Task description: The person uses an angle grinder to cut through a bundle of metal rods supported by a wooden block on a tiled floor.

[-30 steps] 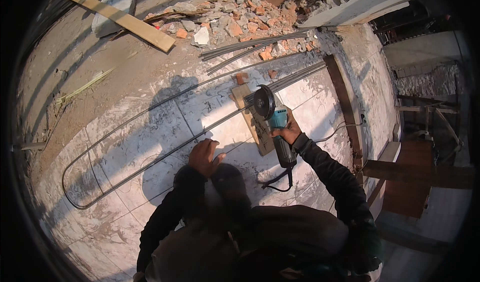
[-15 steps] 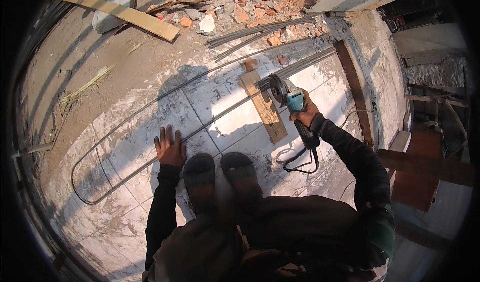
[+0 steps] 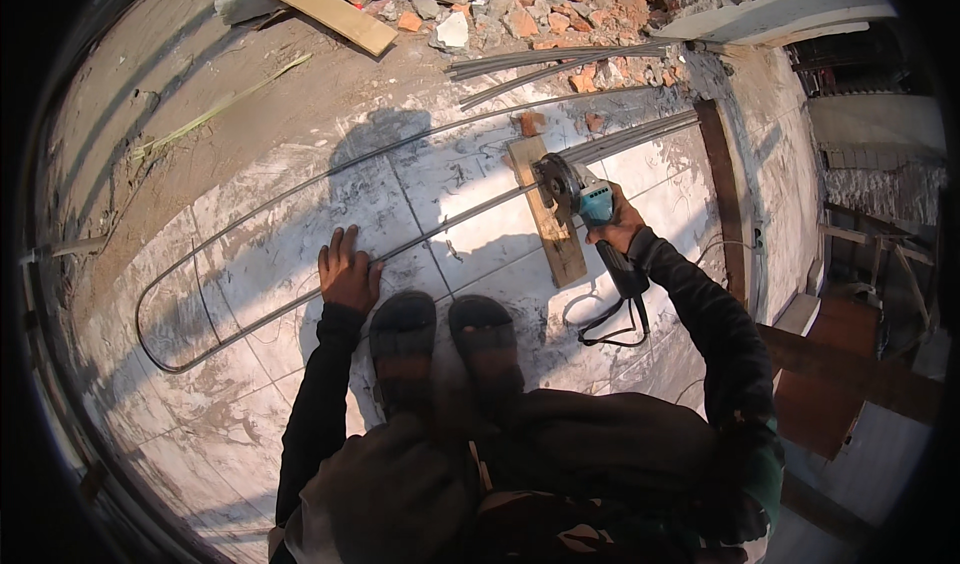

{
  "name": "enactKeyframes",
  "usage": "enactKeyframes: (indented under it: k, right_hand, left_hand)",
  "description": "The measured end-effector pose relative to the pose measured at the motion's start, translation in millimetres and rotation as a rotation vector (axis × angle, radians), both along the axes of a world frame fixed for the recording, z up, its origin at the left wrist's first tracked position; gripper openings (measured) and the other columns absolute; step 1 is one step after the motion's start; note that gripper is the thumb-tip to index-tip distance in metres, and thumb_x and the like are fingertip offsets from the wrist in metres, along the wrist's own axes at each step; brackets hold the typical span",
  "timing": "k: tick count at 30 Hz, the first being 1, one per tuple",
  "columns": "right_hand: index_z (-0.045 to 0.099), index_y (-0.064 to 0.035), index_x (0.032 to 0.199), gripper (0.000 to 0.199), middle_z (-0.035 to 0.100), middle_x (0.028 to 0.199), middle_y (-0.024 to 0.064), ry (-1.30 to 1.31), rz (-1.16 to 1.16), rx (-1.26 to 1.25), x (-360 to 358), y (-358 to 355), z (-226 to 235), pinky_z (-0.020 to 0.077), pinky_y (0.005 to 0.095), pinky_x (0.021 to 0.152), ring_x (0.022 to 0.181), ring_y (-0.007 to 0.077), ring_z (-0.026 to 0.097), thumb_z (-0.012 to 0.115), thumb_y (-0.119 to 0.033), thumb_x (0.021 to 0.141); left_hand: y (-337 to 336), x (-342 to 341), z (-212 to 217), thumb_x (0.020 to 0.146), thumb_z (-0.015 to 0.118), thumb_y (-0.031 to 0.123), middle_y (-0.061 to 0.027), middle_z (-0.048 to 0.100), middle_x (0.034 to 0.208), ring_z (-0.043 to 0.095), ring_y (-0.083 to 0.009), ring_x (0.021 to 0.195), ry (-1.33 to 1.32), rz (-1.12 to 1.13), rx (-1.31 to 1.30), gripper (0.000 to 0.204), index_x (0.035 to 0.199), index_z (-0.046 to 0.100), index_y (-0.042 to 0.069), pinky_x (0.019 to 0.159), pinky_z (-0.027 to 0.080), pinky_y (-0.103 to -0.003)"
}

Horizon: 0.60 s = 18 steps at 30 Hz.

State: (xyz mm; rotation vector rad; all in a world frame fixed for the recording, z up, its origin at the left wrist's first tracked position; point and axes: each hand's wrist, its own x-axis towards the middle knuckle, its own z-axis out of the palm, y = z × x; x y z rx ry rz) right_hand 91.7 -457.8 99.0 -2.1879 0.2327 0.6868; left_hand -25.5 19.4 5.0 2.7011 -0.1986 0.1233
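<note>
Down on the pale tiled floor point(image 3: 470, 194), the left hand point(image 3: 347, 269) presses flat, fingers spread, on a long bent steel rod point(image 3: 290, 304). To the right, the right hand point(image 3: 618, 226) grips a teal-bodied angle grinder point(image 3: 585, 204), its disc over the rod where it crosses a short wooden plank point(image 3: 548, 226). Whether disc and rod touch is hard to make out; the grinder's black cord point(image 3: 610, 324) loops near the dark shoes point(image 3: 445, 349).

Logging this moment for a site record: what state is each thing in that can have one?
Left hand: flat, palm down, pressing the steel bar.
Right hand: closed around the angle grinder.
Angle grinder: held, disc at the bar above the plank; spinning cannot be told.
Steel bar: bent into a long loop, lying on the tiles.
Wooden plank: flat under the bar.
</note>
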Motion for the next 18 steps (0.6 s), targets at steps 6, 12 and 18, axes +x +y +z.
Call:
enactKeyframes:
  k: [6, 12, 18]
  right_hand:
    - [0.031, -0.0049, 0.14, 0.095, 0.06, 0.116, 0.0125, 0.061, -0.042, 0.084, 1.3, 2.1, -2.9, 0.0485, 0.034, 0.094, 0.109, 0.025, 0.058, 0.079, 0.002, 0.058]
    - [0.031, -0.0044, 0.14, 0.096, 0.059, 0.117, 0.0122, 0.037, -0.031, 0.103, 3.0, 10.0, 4.8, 0.0488, 0.0342, 0.093, 0.109, 0.0247, 0.057, 0.079, 0.005, 0.058]
    - [0.031, -0.0044, 0.14, 0.096, 0.059, 0.116, 0.0118, 0.053, -0.038, 0.096, 6.4, 3.4, -2.0, 0.0487, 0.0342, 0.094, 0.109, 0.0245, 0.057, 0.08, 0.003, 0.058]
  left_hand:
    - [0.4, 0.1, -1.5, 0.086, 0.066, 0.025, -0.018, 0.045, 0.143, 0.037, -0.0389, 0.136, -0.039, -0.009, -0.015, 0.024, 0.086, 0.06, 0.002, 0.107, 0.03, -0.057]
    - [1.1, 0.1, -1.6, 0.086, 0.065, 0.026, -0.0179, 0.045, 0.143, 0.038, -0.0385, 0.135, -0.019, -0.003, 0.035, 0.024, 0.087, 0.06, 0.002, 0.107, 0.031, -0.057]
    - [-0.9, 1.0, -1.1, 0.086, 0.066, 0.026, -0.0174, 0.045, 0.143, 0.038, -0.0382, 0.136, -0.022, 0.001, 0.013, 0.025, 0.087, 0.06, 0.002, 0.107, 0.031, -0.057]
